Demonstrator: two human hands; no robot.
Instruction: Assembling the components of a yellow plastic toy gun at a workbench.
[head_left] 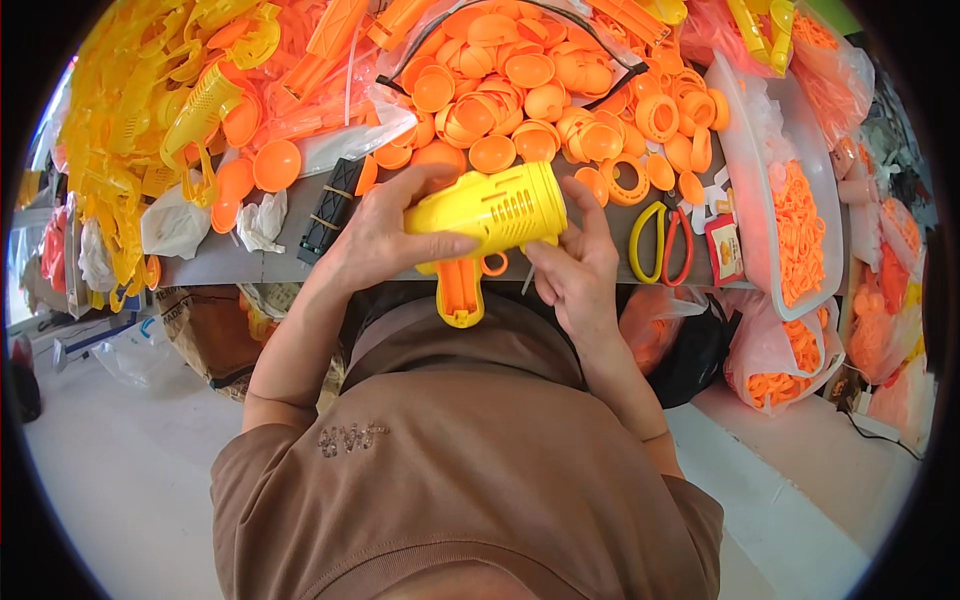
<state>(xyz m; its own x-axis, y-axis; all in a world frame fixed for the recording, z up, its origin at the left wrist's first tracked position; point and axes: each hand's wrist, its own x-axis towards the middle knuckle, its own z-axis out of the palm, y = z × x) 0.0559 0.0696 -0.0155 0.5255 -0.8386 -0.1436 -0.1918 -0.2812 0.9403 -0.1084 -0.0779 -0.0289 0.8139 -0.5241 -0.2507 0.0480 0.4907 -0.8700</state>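
Yellow gun-shaped shell (487, 212) lies near 9-to-3, handle (461, 290) toward 6. Left hand (378, 228) clasps its 9-o'clock end; right hand (582, 265) pinches near its 3-o'clock end.

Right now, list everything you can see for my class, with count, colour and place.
Plastic shell with handle: one, yellow with orange inside the handle, between the hands
Cup-shaped pieces: many, orange, heaped beyond the hands
Moulded parts: many, yellow, piled at far left
Banded block: one, black, left of the shell
Looped-handle tool: one, yellow and red, right of the hands
Packet: one, red and cream, beside the tool
Bin: one, clear, at right, holding small orange pieces
Table: one, grey, under these
Shirt: one, brown, on the person
Left hand: one, gripping the shell
Right hand: one, at the shell's right end
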